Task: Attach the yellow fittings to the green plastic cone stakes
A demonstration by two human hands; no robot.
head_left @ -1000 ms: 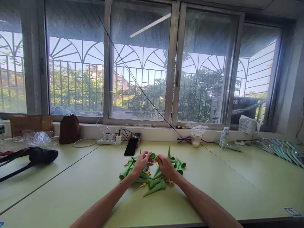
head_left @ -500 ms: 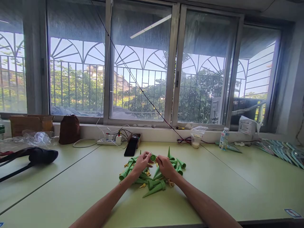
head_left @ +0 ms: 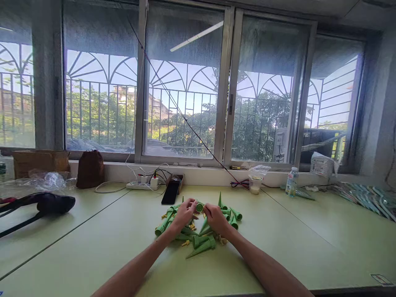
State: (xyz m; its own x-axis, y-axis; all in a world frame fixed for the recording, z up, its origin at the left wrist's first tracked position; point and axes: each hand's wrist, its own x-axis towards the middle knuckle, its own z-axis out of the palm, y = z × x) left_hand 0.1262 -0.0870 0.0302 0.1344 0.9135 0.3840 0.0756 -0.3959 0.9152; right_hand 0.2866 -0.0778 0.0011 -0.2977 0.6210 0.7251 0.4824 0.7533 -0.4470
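Both hands are raised over a heap of green plastic cones (head_left: pixel 202 244) and small yellow pieces (head_left: pixel 186 243) on the pale green table (head_left: pixel 93 251). My left hand (head_left: pixel 184 214) pinches a green cone (head_left: pixel 199 206) by its round open end. My right hand (head_left: pixel 215 218) is closed right beside that end, fingers touching it; what it pinches is too small to make out. One cone (head_left: pixel 220 199) stands upright just behind my right hand.
A black phone (head_left: pixel 170 192) leans behind the heap by a power strip (head_left: pixel 140 185) with cables. A brown pouch (head_left: pixel 90 169), cardboard box (head_left: pixel 40 161) and black bag (head_left: pixel 46 203) lie left. A water bottle (head_left: pixel 291 181), plastic bag (head_left: pixel 256 176) and teal packets (head_left: pixel 368 196) lie right.
The hands have stayed over the heap, working at the cone's open end with only small finger movements. The view has shifted slightly.
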